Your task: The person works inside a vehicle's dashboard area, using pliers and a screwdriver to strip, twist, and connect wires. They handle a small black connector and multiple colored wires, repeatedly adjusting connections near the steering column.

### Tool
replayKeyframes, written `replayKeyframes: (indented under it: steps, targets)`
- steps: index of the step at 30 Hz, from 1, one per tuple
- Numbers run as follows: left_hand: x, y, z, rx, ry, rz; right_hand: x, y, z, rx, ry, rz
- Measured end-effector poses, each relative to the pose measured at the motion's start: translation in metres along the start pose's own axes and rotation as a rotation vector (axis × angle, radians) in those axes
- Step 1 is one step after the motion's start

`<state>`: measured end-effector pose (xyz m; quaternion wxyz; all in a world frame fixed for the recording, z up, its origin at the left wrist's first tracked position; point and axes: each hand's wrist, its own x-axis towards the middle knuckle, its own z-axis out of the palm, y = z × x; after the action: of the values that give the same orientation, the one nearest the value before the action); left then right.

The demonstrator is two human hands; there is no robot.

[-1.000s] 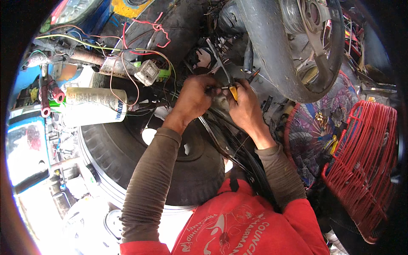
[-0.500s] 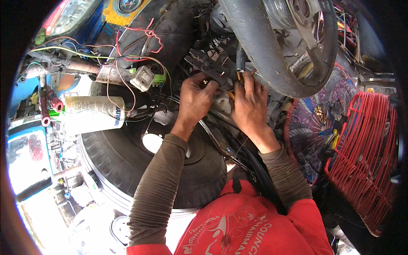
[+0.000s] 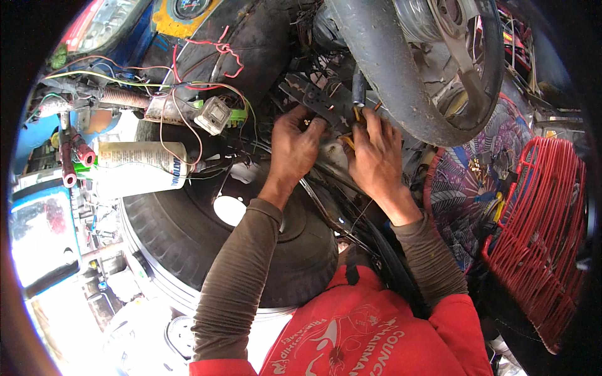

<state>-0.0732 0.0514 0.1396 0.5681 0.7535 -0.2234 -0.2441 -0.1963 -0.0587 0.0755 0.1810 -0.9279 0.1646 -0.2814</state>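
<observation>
My left hand [image 3: 293, 150] is closed, its thumb and fingertips pinched together around a small brass-coloured piece [image 3: 306, 121], too small to name. To its right, my right hand [image 3: 378, 156] is wrapped round yellow-handled pliers [image 3: 348, 142]. One handle shows beside the index finger, the other at the thumb. The dark flat jaws [image 3: 316, 100] seem to belong to these pliers and reach up and left, just beyond my left fingertips. Right above my right fingers a black lever [image 3: 359, 88] points down. Fingers and shadow hide part of the pliers.
A large worn steering wheel [image 3: 401, 81] hangs close over my right hand. Below my left forearm lies a tyre [image 3: 188, 250], with a white can [image 3: 141, 166] above it. Loose wires [image 3: 182, 81] and a pale connector [image 3: 213, 116] are at left. A red rack [image 3: 533, 232] stands right.
The whole view has shifted slightly. Both hands keep nearly the same place and grip, with my right fingers a little repositioned on the pliers.
</observation>
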Motion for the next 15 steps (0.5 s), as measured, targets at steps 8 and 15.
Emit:
replayKeyframes:
  steps: [8, 15]
  targets:
    - [0.002, 0.005, -0.003, 0.077, -0.063, 0.037, 0.009, 0.009, -0.009, 0.548, -0.135, 0.146]
    - [0.006, 0.002, 0.002, 0.173, -0.081, 0.042, 0.010, 0.022, -0.030, 0.826, -0.627, 0.483]
